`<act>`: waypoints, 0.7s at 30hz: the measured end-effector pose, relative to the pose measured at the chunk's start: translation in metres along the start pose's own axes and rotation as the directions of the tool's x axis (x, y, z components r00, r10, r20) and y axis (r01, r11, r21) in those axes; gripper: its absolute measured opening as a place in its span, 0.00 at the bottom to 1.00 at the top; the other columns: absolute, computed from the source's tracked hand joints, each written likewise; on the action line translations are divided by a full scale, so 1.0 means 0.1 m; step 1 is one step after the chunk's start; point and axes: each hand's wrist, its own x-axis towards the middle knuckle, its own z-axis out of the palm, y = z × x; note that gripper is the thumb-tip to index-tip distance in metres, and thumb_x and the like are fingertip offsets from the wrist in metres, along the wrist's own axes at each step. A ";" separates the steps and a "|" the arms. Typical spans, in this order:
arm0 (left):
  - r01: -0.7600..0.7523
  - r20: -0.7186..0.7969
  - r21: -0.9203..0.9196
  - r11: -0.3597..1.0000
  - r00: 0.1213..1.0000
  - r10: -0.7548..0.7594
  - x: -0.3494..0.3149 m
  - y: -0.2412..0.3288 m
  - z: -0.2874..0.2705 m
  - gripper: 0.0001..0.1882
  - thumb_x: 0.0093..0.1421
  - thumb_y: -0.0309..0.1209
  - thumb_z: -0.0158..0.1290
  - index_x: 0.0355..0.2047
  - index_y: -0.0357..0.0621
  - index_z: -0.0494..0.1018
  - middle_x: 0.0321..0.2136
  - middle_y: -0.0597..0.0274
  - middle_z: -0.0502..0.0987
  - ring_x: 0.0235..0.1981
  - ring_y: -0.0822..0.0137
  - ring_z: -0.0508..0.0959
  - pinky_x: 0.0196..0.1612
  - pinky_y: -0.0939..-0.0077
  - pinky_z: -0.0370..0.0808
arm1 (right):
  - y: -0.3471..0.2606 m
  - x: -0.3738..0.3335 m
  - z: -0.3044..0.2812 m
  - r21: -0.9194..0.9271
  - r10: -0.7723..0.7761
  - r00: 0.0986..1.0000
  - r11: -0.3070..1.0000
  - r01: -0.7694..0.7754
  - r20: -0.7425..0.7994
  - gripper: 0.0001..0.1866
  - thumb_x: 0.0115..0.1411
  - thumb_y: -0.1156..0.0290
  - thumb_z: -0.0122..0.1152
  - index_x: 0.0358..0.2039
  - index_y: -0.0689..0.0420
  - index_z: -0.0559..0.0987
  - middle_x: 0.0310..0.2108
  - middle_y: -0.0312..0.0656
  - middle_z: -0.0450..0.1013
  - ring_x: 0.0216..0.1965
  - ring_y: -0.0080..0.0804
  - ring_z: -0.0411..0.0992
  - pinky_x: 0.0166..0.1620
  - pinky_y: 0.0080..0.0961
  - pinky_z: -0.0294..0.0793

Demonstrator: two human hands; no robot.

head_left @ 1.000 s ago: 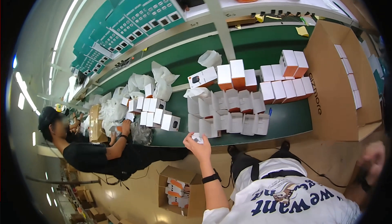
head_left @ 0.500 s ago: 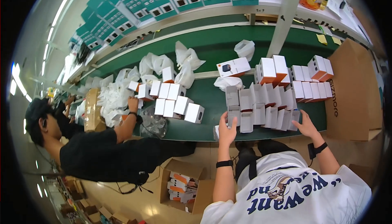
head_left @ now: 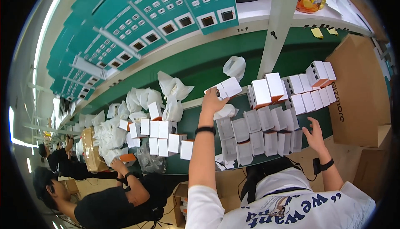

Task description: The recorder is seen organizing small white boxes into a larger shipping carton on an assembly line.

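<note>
My left hand (head_left: 213, 100) reaches forward and has its fingers and thumb closed on the left end of a flat white printed carton (head_left: 230, 88). The fingertips are partly hidden. In front of me, open grey-white box trays (head_left: 239, 129) stand side by side in two rows. Just right of these rows, my right hand (head_left: 315, 135) is held open with its fingers apart, holding nothing. Behind the trays stand closed white boxes with orange sides (head_left: 261, 92), and more white boxes (head_left: 296, 103) are grouped to their right.
A large brown carton (head_left: 358, 95) stands at the right end of the green bench. Teal boxes (head_left: 208, 3) line the shelf above. White plastic bags (head_left: 175, 88) and more white boxes (head_left: 164, 129) lie leftward, where a co-worker in black (head_left: 104, 204) handles things.
My left hand has left the trays' left end and reached forward to the flat white carton. My right hand has come away from the trays' right end. The view has shifted.
</note>
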 end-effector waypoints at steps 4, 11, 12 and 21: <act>-0.034 0.194 0.373 0.927 0.980 -0.042 0.64 0.24 0.42 0.70 0.33 0.49 0.77 0.73 0.49 0.50 0.74 0.56 0.53 0.73 0.49 0.55 0.67 0.32 0.61 | 0.29 -0.06 -0.05 0.039 0.065 0.998 0.997 -0.064 -0.028 0.28 0.63 0.67 0.64 0.61 0.59 0.69 0.57 0.47 0.68 0.49 0.42 0.71 0.45 0.31 0.75; 0.003 0.052 0.340 0.940 0.998 -0.022 0.74 0.17 0.30 0.65 0.32 0.48 0.77 0.69 0.44 0.55 0.61 0.49 0.67 0.64 0.44 0.66 0.64 0.29 0.62 | 0.18 -0.07 -0.19 0.137 0.103 0.991 0.987 -0.090 -0.087 0.24 0.64 0.73 0.61 0.60 0.58 0.70 0.56 0.44 0.70 0.50 0.37 0.71 0.46 0.29 0.74; -0.132 -0.115 0.212 0.968 0.981 0.159 0.66 -0.06 0.04 0.60 0.33 0.47 0.76 0.65 0.40 0.59 0.58 0.44 0.69 0.61 0.43 0.68 0.62 0.40 0.67 | 0.01 -0.06 -0.28 0.156 0.069 0.995 0.986 -0.056 -0.077 0.23 0.64 0.74 0.60 0.59 0.59 0.72 0.54 0.44 0.71 0.48 0.36 0.71 0.46 0.28 0.73; 0.048 0.001 -0.666 0.745 0.998 -0.063 -1.47 -0.76 -0.72 0.59 0.41 0.16 0.67 0.72 0.41 0.47 0.63 0.52 0.63 0.63 0.56 0.67 0.67 0.61 0.66 | -0.89 1.21 -0.82 0.132 -0.287 0.929 0.937 0.323 -0.235 0.20 0.62 0.75 0.62 0.55 0.59 0.74 0.50 0.40 0.74 0.44 0.29 0.73 0.45 0.24 0.73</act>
